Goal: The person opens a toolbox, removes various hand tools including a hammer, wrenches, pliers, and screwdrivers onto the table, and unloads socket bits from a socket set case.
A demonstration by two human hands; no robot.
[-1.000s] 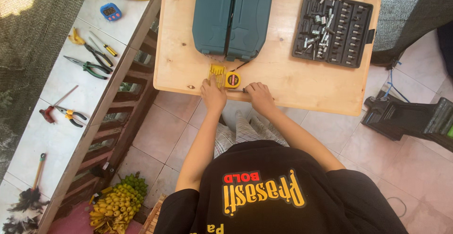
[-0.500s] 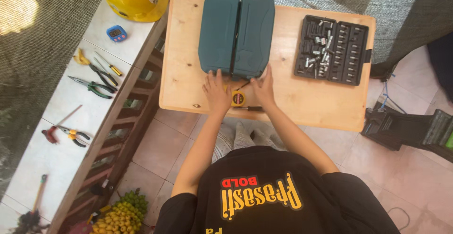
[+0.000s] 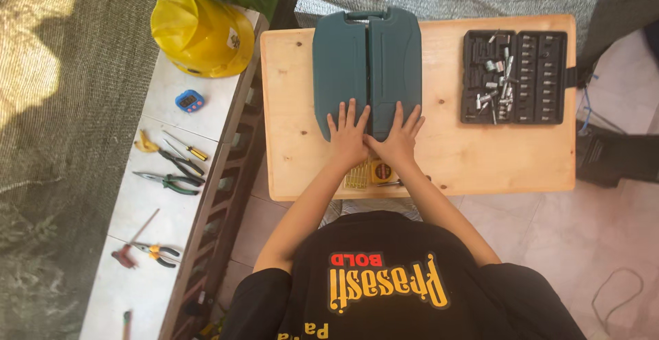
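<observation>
Both hands lie flat and open, fingers spread, on the near end of the teal plastic tool case (image 3: 367,65) — nothing is grasped. The left hand (image 3: 348,141) presses on the left half of the closed case and the right hand (image 3: 398,139) on the right half, one on each side of the dark seam that runs down its middle; with the palms set evenly like this, the pressure looks meant to steady the shell or hold its two halves level, though that is a judgement from the pose.

The case lies on the wooden table (image 3: 480,155), its handle end pointing away from the person, toward the far edge. Just behind the wrists, near the table's front edge, sit a small yellow set of bits (image 3: 357,175) and a yellow tape measure (image 3: 381,172), touching or nearly so, with a slim dark tool (image 3: 401,183) beside them — partly hidden by the right forearm, so its kind is unclear.

Well to the right of the case lies an open black socket tray (image 3: 515,76) with loose metal sockets in its slots. On the white ledge to the left rest a yellow hard hat (image 3: 202,34), a small blue timer (image 3: 189,100), a screwdriver (image 3: 184,146) and green-handled pliers (image 3: 168,182), well apart from the hands.
</observation>
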